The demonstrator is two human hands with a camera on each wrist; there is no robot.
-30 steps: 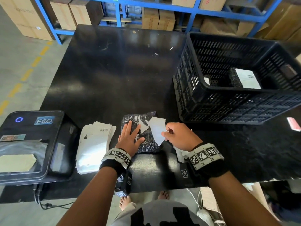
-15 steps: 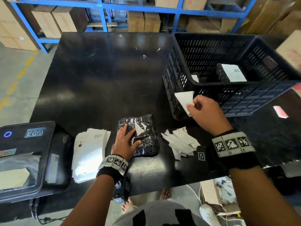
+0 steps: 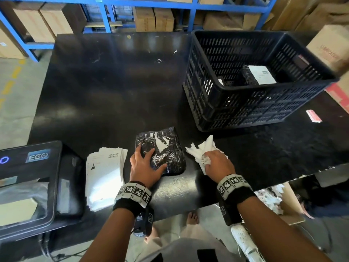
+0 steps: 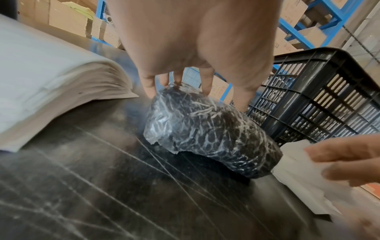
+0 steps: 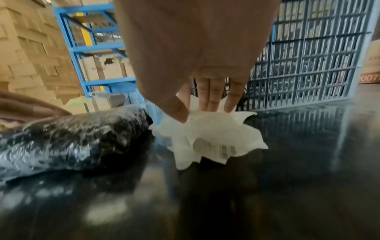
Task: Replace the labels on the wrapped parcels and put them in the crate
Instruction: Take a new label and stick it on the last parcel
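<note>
A black parcel [image 3: 166, 148] in clear film lies at the near edge of the black table [image 3: 113, 91], with torn white label remnants on its top. My left hand [image 3: 147, 159] rests spread on its near left part; in the left wrist view the fingers [image 4: 205, 81] touch the parcel [image 4: 216, 138] from above. Right of it, my right hand [image 3: 211, 159] grips a bunched heap of torn white label scraps [image 3: 200, 148]; thumb and fingers [image 5: 205, 97] pinch the scraps [image 5: 216, 139]. The black slotted crate [image 3: 245, 110] at the right holds a labelled parcel [image 3: 261, 74].
A stack of fresh printed labels [image 3: 103, 174] lies left of the parcel, beside a black label printer [image 3: 28, 186] at the table's left edge. A red-and-white scrap [image 3: 313, 115] lies right of the crate. Blue racking with cardboard boxes [image 3: 153, 19] stands behind the table.
My right hand pulled a white label piece off the parcel, raised it toward the crate, then came down onto the scrap heap, which is now bunched. The left hand stayed on the parcel.
</note>
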